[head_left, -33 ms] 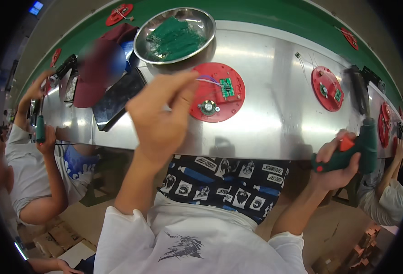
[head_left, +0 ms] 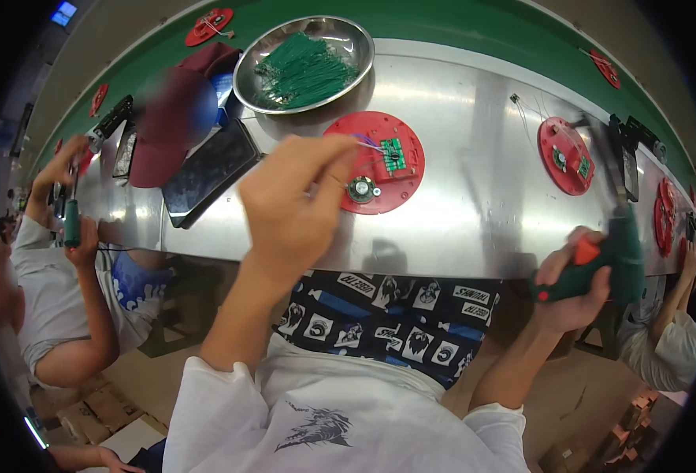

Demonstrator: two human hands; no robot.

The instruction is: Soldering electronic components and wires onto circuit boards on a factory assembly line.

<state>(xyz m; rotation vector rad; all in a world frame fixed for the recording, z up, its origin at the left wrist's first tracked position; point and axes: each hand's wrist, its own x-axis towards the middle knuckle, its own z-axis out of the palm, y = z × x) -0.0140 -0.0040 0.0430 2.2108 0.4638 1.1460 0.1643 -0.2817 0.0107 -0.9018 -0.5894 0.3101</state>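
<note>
Head view: The red disc lay on the table in front of the person, beside the left hand. The fingertips of that hand appeared closed in a pinch on thin wires leading to the green circuit board; the exact contact was hidden. The right hand was wrapped around the handle of a green gun-shaped tool with an orange trigger.

Handling: the disc was judged light, stiff and smooth, best held by its outer rim. The wires were judged limp and their joints fragile, calling for a light pinch away from the board.

Materials: the disc looked like moulded plastic, carrying a round metallic component. The table was brushed, reflective metal. A polished round bowl held a tangle of fine green strands.
</note>
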